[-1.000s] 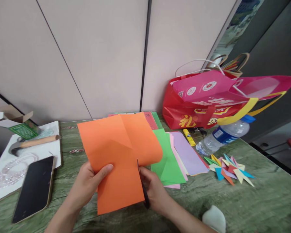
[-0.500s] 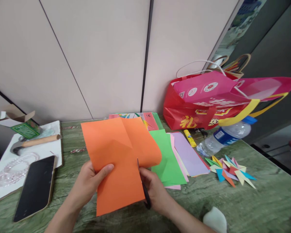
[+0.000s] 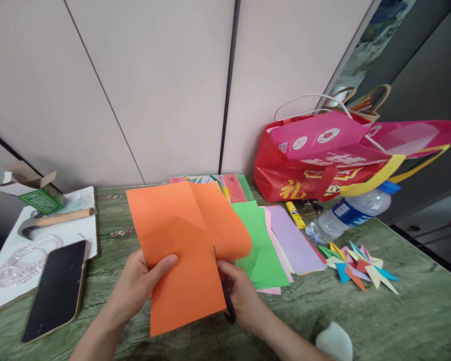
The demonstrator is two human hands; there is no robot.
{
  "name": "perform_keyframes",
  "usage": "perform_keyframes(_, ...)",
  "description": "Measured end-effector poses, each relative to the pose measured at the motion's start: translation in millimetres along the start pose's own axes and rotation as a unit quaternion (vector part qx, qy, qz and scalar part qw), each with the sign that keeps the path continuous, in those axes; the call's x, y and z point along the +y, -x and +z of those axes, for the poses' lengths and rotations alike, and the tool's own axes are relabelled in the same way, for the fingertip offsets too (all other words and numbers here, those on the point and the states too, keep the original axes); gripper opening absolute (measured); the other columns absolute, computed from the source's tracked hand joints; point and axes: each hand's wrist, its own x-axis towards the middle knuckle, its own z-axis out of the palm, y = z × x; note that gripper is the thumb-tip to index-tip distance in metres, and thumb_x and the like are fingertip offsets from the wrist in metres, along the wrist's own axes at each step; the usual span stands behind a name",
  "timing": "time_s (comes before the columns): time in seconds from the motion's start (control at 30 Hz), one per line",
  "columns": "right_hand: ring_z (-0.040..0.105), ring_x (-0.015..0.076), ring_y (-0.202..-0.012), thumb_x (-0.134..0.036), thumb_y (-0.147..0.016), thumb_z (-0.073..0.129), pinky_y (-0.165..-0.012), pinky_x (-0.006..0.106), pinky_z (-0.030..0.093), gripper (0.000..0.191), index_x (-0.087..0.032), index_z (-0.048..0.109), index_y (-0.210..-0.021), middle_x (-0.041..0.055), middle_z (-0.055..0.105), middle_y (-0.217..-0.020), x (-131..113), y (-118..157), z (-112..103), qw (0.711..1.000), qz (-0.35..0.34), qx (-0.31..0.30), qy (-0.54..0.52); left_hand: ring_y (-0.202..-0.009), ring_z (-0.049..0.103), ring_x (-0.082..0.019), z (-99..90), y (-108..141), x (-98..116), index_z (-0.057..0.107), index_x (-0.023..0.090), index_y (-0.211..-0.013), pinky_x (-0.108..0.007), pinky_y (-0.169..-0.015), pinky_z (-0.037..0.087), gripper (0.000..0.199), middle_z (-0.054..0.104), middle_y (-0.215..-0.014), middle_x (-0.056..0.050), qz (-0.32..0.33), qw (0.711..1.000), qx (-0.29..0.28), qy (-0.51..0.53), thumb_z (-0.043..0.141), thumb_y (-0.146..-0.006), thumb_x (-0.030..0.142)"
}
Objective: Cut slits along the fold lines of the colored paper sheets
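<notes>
An orange paper sheet with crease lines is held up over the table's middle. My left hand pinches its left edge, thumb on top and fingers hidden beneath. In my right hand are black-handled scissors, their blade upright at the sheet's cut right side. The part beyond the cut curls to the right, over a green paper sheet. Purple paper and pink sheets lie beside the green one.
Folded colored paper pieces, a water bottle, a glue stick and a red bag are on the right. A phone, a hammer, clear beads and a green box lie left. A white object sits near the front.
The whole view has shifted very slightly. My hands, the orange sheet and the scissors hold nearly the same position.
</notes>
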Motion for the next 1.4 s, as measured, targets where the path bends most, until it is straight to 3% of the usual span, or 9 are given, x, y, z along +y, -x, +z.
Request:
perform_keyframes(0.67, 0.065, 0.0195, -0.067, -0.03, -0.054, 0.081, -0.064, 0.03, 0.05, 0.032, -0.02, 0.067, -0.081, 0.0014, 0.071, -0.076, 4.5, -0.7, 1.1, 0.999, 0.0, 0.013, -0.031, -0.074, 0.069, -0.025, -1.2, -0.7, -2.5, 0.065, 0.021, -0.083, -0.03, -0.057, 0.057, 0.023, 0.074, -0.087, -0.005, -0.002, 1.0, -0.005, 0.009, 0.07, -0.067, 0.036)
perform_keyframes(0.9, 0.066, 0.0208, -0.071, -0.041, -0.062, 0.074, -0.068, 0.033, 0.052, 0.03, -0.02, 0.067, -0.082, 0.0026, 0.071, -0.076, 4.3, -1.3, 3.2, 0.997, 0.015, 0.016, -0.068, -0.076, 0.069, -0.026, -0.5, -0.9, -1.5, 0.065, 0.02, -0.084, -0.03, -0.057, 0.057, 0.025, 0.074, -0.09, -0.006, 0.0, 1.0, 0.001, -0.001, 0.07, -0.066, 0.037)
perform_keyframes(1.03, 0.066, 0.0218, -0.072, -0.038, -0.053, 0.08, -0.067, 0.032, 0.052, 0.036, -0.019, 0.067, -0.08, 0.0022, 0.071, -0.075, 1.8, -1.4, 4.2, 0.998, 0.013, 0.024, -0.062, -0.079, 0.069, -0.026, -0.1, -0.6, -1.3, 0.063, 0.02, -0.086, -0.03, -0.057, 0.057, 0.026, 0.074, -0.093, -0.006, 0.006, 1.0, 0.001, 0.001, 0.069, -0.067, 0.036)
perform_keyframes(1.4, 0.065, 0.0206, -0.083, -0.019, -0.061, 0.078, -0.071, 0.029, 0.048, 0.039, -0.023, 0.063, -0.096, 0.0035, 0.069, -0.096, 5.2, -1.9, -1.5, 0.999, -0.025, 0.009, -0.04, -0.077, 0.068, -0.025, 1.0, 0.8, 1.4, 0.063, 0.02, -0.088, -0.029, -0.058, 0.056, 0.025, 0.073, -0.092, -0.006, 0.007, 0.999, -0.031, -0.043, 0.066, -0.07, 0.037)
